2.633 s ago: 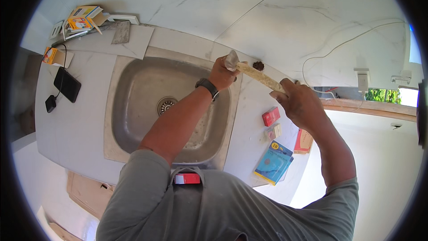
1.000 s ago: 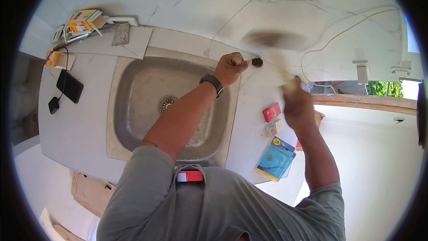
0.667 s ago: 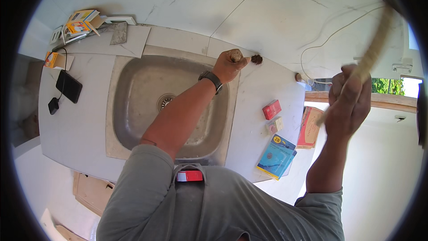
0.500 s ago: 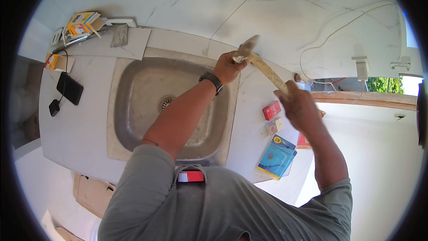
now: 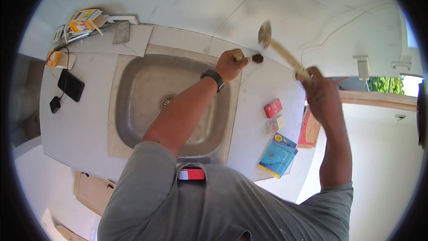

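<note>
My right hand [image 5: 320, 91] grips a hammer [image 5: 287, 58] by the end of its pale handle. Its grey metal head is raised near the wall, apart from my left hand. Closed by the back right corner of the sink [image 5: 209, 120], my left hand [image 5: 229, 68] holds a short tool with a blunt, round, light-brown end [image 5: 236, 55]; the rest of it is hidden in my fist, so its kind is unclear. Just right of that fist, a dark round patch [image 5: 257, 58] shows on the counter; whether it is a hole or a clump I cannot tell.
Right of the sink lie a red box [image 5: 273, 108], a small pale box [image 5: 276, 125], blue packets [image 5: 276, 154] and a red-brown carton [image 5: 309, 128]. To the left are a black device with a cable [image 5: 71, 85] and yellow boxes [image 5: 84, 21]. A wall socket [image 5: 362, 67] is at right.
The hammer has swung up and to the right, off the tool in my left hand. The dark patch and the carton now show more. My left hand has barely moved.
</note>
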`<move>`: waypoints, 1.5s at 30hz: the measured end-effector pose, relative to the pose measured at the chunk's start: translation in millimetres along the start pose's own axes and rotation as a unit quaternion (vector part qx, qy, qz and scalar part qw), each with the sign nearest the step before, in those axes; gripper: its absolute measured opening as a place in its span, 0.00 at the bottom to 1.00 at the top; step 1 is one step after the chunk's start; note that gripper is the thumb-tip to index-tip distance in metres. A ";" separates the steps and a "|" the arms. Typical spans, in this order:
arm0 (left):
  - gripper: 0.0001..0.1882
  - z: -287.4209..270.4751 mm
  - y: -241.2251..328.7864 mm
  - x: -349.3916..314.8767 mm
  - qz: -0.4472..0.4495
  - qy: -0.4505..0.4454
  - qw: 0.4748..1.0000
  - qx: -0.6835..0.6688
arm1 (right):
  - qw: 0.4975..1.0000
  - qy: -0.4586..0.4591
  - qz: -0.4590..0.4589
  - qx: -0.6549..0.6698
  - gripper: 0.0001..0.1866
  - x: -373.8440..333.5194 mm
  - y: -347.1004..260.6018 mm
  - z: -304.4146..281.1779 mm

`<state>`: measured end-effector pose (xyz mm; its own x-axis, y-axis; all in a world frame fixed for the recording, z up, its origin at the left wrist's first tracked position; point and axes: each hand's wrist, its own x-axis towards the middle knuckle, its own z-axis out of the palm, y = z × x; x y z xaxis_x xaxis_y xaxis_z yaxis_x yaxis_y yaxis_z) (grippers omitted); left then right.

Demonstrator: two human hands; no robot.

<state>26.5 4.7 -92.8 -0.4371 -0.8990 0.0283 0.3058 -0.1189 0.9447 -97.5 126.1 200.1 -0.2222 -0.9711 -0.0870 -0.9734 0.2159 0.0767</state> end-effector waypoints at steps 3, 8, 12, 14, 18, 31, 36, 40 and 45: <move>0.20 0.4 4.4 6.4 0.007 -0.006 1.000 0.021 | 0.965 0.217 -0.047 0.140 0.13 -5.0 8.2 -21.7; 0.19 3.4 5.5 7.7 -0.022 -0.008 0.999 0.029 | 0.926 0.298 -0.231 0.017 0.17 -7.8 -24.8 26.9; 0.19 6.7 2.9 6.0 0.017 -0.008 1.000 -0.017 | 0.999 -0.007 -0.015 -0.047 0.16 -14.5 -15.5 30.5; 0.19 5.7 1.5 8.3 0.016 -0.019 0.997 0.070 | 0.996 0.056 -0.062 0.007 0.15 -17.3 0.0 7.8; 0.19 4.7 -1.1 12.4 0.010 -0.019 0.998 0.062 | 0.894 0.294 -0.054 0.333 0.14 -24.6 1.5 -1.9; 0.18 2.5 -3.6 8.8 -0.006 -0.027 0.998 0.049 | 0.810 0.298 -0.037 0.503 0.18 -29.4 -19.5 8.2; 0.20 6.1 -4.2 9.3 0.019 -0.015 1.000 0.000 | 0.997 0.008 -0.068 0.042 0.12 -14.4 -25.0 34.6; 0.19 -0.9 -2.2 11.3 0.000 -0.029 0.998 0.052 | 0.980 0.068 0.004 0.188 0.14 -21.2 -6.0 20.4; 0.19 2.5 -3.5 10.2 0.015 -0.020 0.999 0.030 | 0.967 0.180 -0.101 0.151 0.13 -25.4 -9.8 43.6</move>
<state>18.9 -3.1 -95.0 -0.4630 -0.8838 0.0680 0.2678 -0.0663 0.9612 -84.7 153.1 158.3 -0.0446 -0.9576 0.2846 -0.9789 -0.0149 -0.2036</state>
